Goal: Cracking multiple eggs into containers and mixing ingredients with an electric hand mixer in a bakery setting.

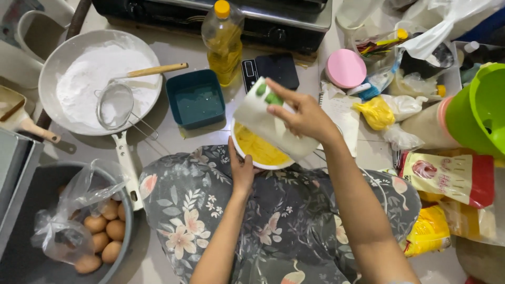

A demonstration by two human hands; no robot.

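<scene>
My right hand [302,114] grips a white hand mixer [268,126] with green buttons, held over a white bowl [241,151] of yellow batter. My left hand [241,167] steadies the bowl's near-left rim. The bowl rests at the edge of my floral-clothed lap [263,215]. The mixer's beaters are hidden inside the bowl.
A white pan of flour [100,79] with a wooden-handled sieve [118,102] lies at left. A teal square container [195,98], an oil bottle [223,42], a black scale [271,70] and a pink lid [345,68] stand behind. Eggs in a bag [97,231] sit in a grey basin; packets and a green bucket [481,110] crowd the right.
</scene>
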